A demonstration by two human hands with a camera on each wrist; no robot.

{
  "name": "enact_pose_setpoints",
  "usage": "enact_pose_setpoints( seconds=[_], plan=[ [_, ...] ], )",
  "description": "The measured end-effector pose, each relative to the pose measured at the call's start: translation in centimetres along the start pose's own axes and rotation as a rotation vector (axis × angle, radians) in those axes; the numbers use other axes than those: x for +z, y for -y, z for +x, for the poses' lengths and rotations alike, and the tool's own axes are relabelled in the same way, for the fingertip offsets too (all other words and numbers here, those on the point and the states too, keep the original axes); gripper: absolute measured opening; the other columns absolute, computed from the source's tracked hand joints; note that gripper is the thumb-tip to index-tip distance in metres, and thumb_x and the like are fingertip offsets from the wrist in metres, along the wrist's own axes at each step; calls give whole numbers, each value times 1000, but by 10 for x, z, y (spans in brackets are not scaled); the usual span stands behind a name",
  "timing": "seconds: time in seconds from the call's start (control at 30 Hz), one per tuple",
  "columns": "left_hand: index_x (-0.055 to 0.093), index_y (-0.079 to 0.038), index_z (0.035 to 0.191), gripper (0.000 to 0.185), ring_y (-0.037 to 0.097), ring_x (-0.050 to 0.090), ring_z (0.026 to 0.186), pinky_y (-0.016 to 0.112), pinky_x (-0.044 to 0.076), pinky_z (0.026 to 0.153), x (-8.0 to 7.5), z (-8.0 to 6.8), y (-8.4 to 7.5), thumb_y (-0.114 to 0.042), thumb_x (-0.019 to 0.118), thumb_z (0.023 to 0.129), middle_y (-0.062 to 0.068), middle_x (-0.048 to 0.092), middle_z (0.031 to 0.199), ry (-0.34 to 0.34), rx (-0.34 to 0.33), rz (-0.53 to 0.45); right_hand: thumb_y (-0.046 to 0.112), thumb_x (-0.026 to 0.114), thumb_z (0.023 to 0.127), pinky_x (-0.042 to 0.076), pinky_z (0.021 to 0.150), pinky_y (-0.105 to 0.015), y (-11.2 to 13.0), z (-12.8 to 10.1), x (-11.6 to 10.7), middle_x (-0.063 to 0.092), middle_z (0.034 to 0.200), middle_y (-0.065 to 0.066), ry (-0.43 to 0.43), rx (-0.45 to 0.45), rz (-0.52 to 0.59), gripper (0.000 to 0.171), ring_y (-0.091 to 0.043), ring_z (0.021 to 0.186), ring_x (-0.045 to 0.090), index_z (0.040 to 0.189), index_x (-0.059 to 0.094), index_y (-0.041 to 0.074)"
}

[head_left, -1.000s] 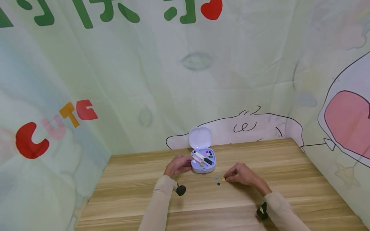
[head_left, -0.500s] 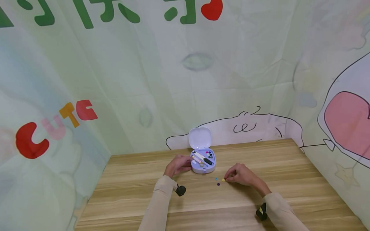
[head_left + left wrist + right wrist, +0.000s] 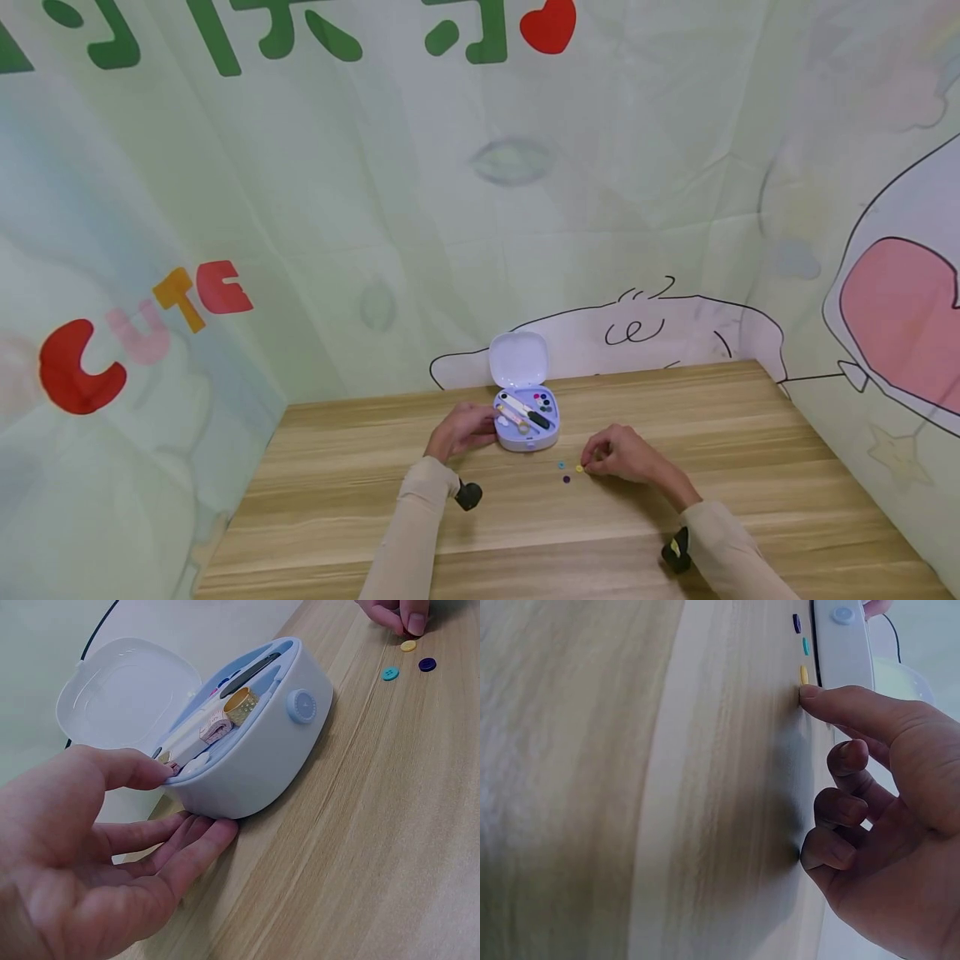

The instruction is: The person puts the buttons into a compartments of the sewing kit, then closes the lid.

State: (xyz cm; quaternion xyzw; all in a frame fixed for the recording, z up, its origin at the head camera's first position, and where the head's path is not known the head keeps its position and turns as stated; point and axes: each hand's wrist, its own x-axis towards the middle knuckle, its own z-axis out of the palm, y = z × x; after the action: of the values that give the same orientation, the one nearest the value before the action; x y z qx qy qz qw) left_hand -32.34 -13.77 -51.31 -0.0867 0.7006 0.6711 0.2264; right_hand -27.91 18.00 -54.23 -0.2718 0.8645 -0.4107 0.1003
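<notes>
From the head view, my left hand (image 3: 461,431) rests against the left side of the small white sewing kit case (image 3: 527,419), which sits lid-up at the far middle of the tabletop (image 3: 337,517); my right hand (image 3: 622,454) is down just right of three loose buttons. From the left wrist view, my left thumb lies on the case rim and my straight fingers (image 3: 180,847) sit under its near edge (a brass thimble (image 3: 241,705) shows inside); the hand is relaxed and grips nothing. From the right wrist view, my right forefinger tip touches the yellow button (image 3: 804,674) flat on the tabletop, with the teal button (image 3: 805,646) and purple button (image 3: 796,623) beyond; the other fingers are curled and hold nothing.
</notes>
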Motion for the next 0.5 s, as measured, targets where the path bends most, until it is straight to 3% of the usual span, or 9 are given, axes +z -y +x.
enact_pose_setpoints(
  seconds=[0.5],
  plan=[
    [61,13,126,32,24,67,101,38,59,96,0,1,0,-7,60,101,23,69,118,-7,1,7,4,81,87,40,57,-20,0,1,-2,60,70,7,16,15,5,8,-9,65,50,87,78,11]
  ],
)
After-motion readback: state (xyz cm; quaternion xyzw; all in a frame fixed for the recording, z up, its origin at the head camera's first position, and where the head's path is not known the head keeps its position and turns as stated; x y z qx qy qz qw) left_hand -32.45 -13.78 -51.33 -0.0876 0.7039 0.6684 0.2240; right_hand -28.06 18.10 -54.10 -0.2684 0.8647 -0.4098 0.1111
